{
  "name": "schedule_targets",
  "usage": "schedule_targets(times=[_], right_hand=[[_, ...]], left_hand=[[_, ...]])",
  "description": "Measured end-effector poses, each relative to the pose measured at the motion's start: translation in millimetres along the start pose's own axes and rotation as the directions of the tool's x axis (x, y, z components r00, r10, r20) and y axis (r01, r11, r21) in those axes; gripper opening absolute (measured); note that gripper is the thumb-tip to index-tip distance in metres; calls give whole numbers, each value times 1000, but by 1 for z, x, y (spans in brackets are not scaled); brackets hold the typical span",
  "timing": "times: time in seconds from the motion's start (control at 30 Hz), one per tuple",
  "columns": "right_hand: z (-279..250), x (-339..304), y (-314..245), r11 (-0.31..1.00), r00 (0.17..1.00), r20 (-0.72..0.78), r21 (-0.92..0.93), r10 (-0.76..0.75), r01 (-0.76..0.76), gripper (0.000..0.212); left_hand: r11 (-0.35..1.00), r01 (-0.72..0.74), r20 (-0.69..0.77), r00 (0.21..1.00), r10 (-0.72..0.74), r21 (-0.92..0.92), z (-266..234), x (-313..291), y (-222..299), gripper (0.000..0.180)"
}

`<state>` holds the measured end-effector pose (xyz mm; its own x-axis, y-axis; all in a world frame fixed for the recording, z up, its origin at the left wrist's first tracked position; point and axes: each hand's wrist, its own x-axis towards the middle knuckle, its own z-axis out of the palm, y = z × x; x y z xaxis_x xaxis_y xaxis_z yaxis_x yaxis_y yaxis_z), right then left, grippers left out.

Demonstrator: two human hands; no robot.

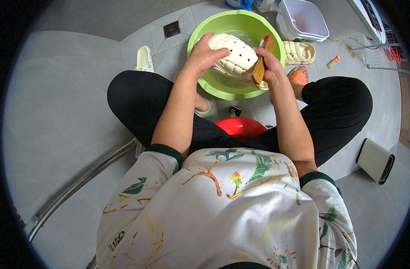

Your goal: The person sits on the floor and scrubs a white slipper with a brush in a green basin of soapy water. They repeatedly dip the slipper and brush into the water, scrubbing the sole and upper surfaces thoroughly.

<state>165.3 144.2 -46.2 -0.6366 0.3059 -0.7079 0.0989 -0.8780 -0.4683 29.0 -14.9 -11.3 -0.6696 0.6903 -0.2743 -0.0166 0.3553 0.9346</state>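
Observation:
A cream clog (234, 50) with round holes in its upper is held tilted over a lime-green basin (231, 96). My left hand (204, 56) grips it from the left, the thumb laid across the upper. In my right hand (273, 67) is a wooden-backed brush (259, 68), held close against the clog's right side. The brush's bristles are mostly hidden from here. Cloudy, sudsy water (229, 80) lies in the basin below the clog.
Right of the basin lies another cream clog (300, 53), near a white plastic tub (305, 22). A pale clog (145, 59) stands to the left by a floor drain (171, 29). A red stool seat (241, 127) is between my legs; a bin (375, 160) lies at right.

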Motion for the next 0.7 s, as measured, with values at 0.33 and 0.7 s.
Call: schedule_targets(times=[0.33,0.7], right_hand=[[-3,-1,6,990,991,17,50,-134,133,27],[16,-18,9,817,826,49,-131,-561,562,31]], left_hand=[[974,53,29,998,-48,-221,0,2,4,78],[955,141,44,990,-134,-259,9,4,-1,82]])
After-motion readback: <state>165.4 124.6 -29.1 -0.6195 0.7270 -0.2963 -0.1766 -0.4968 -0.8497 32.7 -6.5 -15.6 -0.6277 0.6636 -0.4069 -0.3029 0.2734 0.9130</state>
